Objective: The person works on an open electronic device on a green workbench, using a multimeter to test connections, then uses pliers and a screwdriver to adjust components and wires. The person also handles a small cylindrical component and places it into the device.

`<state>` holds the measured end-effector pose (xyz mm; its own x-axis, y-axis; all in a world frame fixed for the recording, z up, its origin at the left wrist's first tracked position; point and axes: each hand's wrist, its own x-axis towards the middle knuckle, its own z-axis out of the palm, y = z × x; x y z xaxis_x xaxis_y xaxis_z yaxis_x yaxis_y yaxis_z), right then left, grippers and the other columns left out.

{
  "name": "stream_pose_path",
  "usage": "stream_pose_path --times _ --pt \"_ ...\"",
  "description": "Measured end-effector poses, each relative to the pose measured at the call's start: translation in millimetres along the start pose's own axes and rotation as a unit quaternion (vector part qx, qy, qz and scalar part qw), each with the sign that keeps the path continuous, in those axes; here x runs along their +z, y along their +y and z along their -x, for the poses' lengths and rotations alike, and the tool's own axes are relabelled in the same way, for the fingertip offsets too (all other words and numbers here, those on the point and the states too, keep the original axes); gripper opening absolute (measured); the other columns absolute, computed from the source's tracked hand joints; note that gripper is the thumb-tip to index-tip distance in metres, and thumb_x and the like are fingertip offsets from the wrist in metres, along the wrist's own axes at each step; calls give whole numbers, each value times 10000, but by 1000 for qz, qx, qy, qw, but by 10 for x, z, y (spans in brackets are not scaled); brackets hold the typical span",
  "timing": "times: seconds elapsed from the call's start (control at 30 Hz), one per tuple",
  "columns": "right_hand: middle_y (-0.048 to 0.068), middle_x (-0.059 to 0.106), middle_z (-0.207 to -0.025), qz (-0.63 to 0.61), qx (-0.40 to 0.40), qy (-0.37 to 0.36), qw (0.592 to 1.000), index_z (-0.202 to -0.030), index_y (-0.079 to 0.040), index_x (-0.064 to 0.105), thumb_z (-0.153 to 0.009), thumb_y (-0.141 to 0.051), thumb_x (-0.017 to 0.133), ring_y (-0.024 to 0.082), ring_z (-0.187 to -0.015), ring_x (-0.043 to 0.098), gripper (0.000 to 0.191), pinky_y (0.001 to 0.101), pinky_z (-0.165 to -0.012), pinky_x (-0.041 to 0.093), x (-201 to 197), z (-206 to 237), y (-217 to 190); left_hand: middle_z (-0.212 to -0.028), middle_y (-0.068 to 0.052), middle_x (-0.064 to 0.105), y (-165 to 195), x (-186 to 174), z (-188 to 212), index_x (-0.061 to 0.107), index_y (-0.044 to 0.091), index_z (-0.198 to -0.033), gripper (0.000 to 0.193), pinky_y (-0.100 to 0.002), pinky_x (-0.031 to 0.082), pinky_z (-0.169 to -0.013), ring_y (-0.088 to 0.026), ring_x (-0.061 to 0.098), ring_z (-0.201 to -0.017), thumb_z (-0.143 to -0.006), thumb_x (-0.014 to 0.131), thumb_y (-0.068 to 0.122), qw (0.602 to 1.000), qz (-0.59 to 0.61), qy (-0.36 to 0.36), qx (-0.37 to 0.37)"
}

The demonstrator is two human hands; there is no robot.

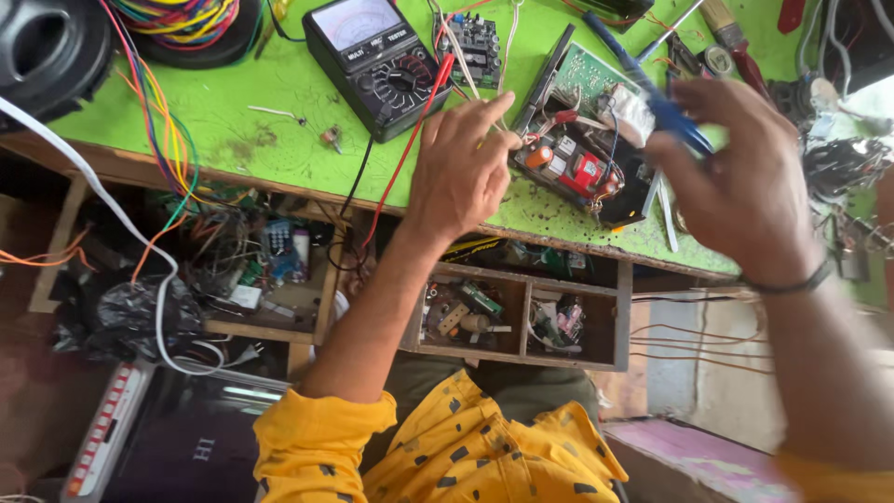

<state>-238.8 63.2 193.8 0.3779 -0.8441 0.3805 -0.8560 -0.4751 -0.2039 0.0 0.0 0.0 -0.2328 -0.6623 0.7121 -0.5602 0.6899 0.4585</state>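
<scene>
The desk [270,130] is matt green, scuffed, with a rough wooden edge; the meter [377,61] is glossy black plastic.

Right hand [745,186] motion-blurred; fingers' grip unclear

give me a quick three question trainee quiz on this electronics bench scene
1. True or false: the left hand rests on the open black circuit unit with red and orange parts.
2. What does the right hand hold? A) blue-handled tool B) wooden-handled brush C) red probe lead
3. Fill in: the black analog multimeter with a dial lies on the ____ worktop.

Key: 1 true, its fingertips touch the unit's edge; 2 A; 3 green.
</scene>
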Motion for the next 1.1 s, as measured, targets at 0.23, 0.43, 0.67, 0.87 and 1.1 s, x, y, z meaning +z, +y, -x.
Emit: stream_pose_path --times 0.23,0.43,0.67,0.87,1.1 --pt "50 670 -1131 -438 306 385 752 -1297 -41 525 -1070 -274 573 104 -941 669 329 214 -616 516 625 1414 -578 -1558 -192 486 1007 -1423 46 730 18 -788 133 -540 462 -1039 -363 534 -1353 -888 704 102 988 -111 -102 32" --pt "69 602 -1212 -379 210 317 843 -1419 12 514 -1149 -257 627 83 -973 570 397 209 -717 507 712 1847 11 -1620 -190 408 1296 -843 -103 749 5 -792 168 -486 496 -1019 -285 625 -1061 -922 672 78 949 -170 -267 3" --pt "68 608 -1231 -427 229 279 829 -1417 17 511 -1128 -309 607 73 -1002 592 447 218 -733 563 470 1778 132 -1530 -183 482 1327 -577 -180 742 -16 -729 229 -441 552 -912 -257 652 -925 -885 713 150 962 -181 -203 22" --pt "58 600 -1243 -433 216 276 830 -1401 24 519 -1130 -310 598 67 -968 561 437 230 -714 566 418 1717 231 -1499 -211 469 1232 -406 -294 648 -26 -1091 190 -460 563 -910 -282 669 -906 -979 634 127 945 -158 -286 -26" --pt "43 600 -1198 -413 211 272 843 -1395 21 533 -1142 -321 597 62 -951 557 430 227 -732 554 495 1674 298 -1378 -224 489 984 -307 -416 516 -14 -1492 528 -496 539 -958 -305 618 -962 -991 605 124 943 -211 -234 106"
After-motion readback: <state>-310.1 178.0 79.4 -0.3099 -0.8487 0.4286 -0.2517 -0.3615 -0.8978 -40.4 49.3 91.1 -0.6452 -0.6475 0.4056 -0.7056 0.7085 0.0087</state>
